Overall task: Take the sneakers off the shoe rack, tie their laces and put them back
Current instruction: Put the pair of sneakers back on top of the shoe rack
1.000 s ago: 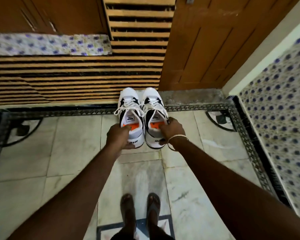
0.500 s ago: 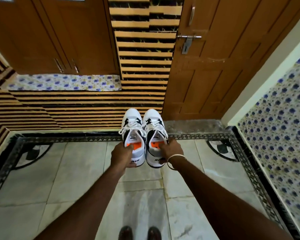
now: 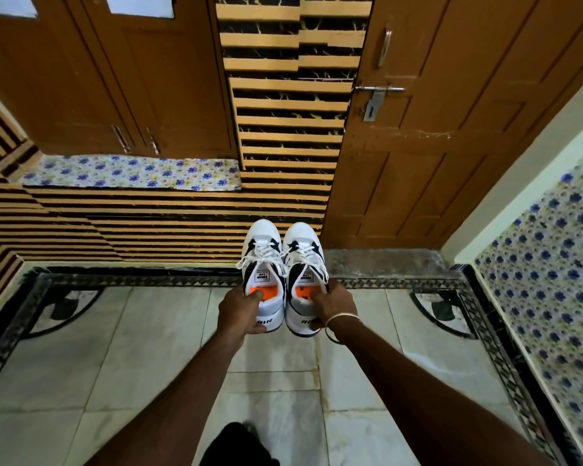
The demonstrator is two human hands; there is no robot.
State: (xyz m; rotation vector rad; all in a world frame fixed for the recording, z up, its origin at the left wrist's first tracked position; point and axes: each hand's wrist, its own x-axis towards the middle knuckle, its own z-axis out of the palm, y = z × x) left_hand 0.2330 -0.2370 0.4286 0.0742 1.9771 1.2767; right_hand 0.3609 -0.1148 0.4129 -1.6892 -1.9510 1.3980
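Two white sneakers with black markings and orange insoles are held side by side in the air, toes pointing away from me. My left hand (image 3: 239, 311) grips the heel of the left sneaker (image 3: 261, 264), fingers hooked inside the opening. My right hand (image 3: 332, 306) grips the heel of the right sneaker (image 3: 303, 260) the same way; a thin bangle circles that wrist. The white laces look tied in bows over both tongues. No shoe rack is recognisable in view.
A striped tiled wall with a flower-patterned ledge (image 3: 132, 171) lies ahead on the left. A brown wooden door (image 3: 435, 146) with a metal latch stands ahead on the right, brown cabinet doors (image 3: 115, 79) upper left. A floral-covered surface (image 3: 552, 264) runs along the right. Marble floor (image 3: 148, 364) below.
The view has tilted upward, showing more of the door and cabinets; my feet have dropped out of view. Both hands keep the same hold on the sneakers.
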